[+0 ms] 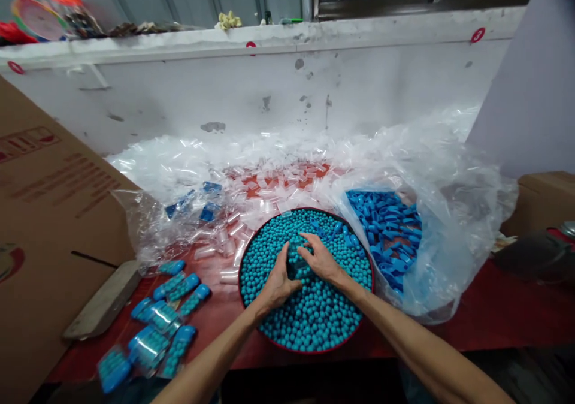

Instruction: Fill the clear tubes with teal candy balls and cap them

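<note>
A round red-rimmed tray (372,279) full of teal beads (309,323) lies in front of me. Over its middle, my left hand (279,279) curls around a clear plastic container (295,255) that has teal beads in or behind it. From the other side my right hand (322,259) closes its thumb and fingers on the same container; its outline is partly hidden and hard to make out. Blue plastic caps (339,233) lie on the beads at the tray's far right. More blue caps (390,230) fill an open clear bag (442,272) to the right.
Several bead-filled containers with blue caps (168,314) lie at left, beside a grey block (105,299) and a cardboard box (58,212). Clear empty containers (269,197) are heaped behind the tray against the white wall (251,101). A bag (148,224) holds some blue pieces.
</note>
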`<state>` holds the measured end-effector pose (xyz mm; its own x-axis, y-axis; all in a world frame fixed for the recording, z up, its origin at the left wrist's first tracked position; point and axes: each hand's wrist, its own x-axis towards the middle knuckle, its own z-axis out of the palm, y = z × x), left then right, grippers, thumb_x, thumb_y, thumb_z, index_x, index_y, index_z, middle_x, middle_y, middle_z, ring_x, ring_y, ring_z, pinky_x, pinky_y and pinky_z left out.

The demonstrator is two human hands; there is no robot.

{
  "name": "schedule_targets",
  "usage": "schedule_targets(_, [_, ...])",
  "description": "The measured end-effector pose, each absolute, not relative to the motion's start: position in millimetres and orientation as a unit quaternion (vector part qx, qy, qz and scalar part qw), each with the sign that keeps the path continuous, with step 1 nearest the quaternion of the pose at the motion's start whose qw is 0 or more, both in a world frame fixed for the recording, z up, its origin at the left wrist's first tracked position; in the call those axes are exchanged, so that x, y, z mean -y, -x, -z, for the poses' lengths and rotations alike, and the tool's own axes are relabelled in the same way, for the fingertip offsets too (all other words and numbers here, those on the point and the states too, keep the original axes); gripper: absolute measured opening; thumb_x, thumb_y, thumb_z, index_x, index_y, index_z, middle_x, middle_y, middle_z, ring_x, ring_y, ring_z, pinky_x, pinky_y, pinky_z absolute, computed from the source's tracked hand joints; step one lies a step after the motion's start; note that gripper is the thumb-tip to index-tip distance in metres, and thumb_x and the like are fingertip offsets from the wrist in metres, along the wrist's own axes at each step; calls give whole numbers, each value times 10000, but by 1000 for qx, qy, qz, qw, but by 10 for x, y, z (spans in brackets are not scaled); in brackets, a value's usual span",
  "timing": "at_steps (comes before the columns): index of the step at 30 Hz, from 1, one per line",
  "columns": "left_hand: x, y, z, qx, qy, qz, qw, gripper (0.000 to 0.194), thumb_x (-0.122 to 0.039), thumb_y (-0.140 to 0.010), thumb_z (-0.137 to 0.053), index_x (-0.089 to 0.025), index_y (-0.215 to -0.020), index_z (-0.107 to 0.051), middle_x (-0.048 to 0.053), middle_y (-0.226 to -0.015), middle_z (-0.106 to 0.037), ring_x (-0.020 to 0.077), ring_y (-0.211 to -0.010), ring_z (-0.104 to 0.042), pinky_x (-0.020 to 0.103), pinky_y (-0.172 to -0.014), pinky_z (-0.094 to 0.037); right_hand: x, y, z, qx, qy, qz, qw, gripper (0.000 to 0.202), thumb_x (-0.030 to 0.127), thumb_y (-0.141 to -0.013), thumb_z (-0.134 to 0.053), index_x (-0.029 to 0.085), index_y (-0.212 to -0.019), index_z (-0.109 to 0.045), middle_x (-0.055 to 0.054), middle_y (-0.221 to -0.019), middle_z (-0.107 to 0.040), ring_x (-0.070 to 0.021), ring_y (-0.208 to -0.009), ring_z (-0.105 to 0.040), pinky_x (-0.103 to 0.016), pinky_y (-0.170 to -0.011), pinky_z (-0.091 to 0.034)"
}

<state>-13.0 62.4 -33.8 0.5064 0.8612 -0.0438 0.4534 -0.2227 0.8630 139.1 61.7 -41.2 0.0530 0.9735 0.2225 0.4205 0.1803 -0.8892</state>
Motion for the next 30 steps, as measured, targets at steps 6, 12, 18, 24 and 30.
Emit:
schedule_targets(6, [-459,62,333,-493,-722,-290,388,820,-301,-612,-627,-135,-1290,-197,139,-1354,-259,250,-1261,-234,411,-1040,-190,-686,-1249,368,697,604,-207,324,405,355,-847,-385,139,-1181,-455,-126,-1184,-466,-213,-1108,-419,-366,-927,-341])
schedule_targets(12, [-387,93,426,-517,-716,-300,360,554,-346,-685,-555,-173,-1172,-355,111,-1194,-466,250,-1109,-447,423,-946,-331,-533,-1144,294,733,593,-182,278,334,354,-870,-340,223,-1130,-504,-82,-1158,-506,-197,-1108,-420,-395,-923,-328])
schedule_targets(18, [-362,121,391,-530,-753,-303,246,413,-346,-715,-515,-165,-1079,-442,97,-1051,-537,248,-985,-515,423,-860,-399,-579,-1523,134,721,615,-162,274,293,279,-856,-391,251,-1115,-525,-22,-1142,-527,-118,-1012,-508,-223,-869,-371])
schedule_targets(24, [-296,113,299,-521,-778,-300,184,237,-305,-713,-534,-191,-920,-544,46,-846,-557,216,-821,-527,372,-762,-428,-997,-1999,100,627,750,-118,174,281,269,-847,-384,214,-1070,-545,-56,-1056,-598,-170,-967,-547,-267,-807,-395])
schedule_targets(30, [-241,110,256,-532,-784,-269,174,173,-228,-729,-524,-220,-898,-556,27,-830,-550,202,-822,-496,333,-748,-384,-1210,-1851,293,625,767,-98,108,288,353,-800,-466,173,-1010,-546,-105,-1004,-608,-220,-938,-561,-305,-743,-401])
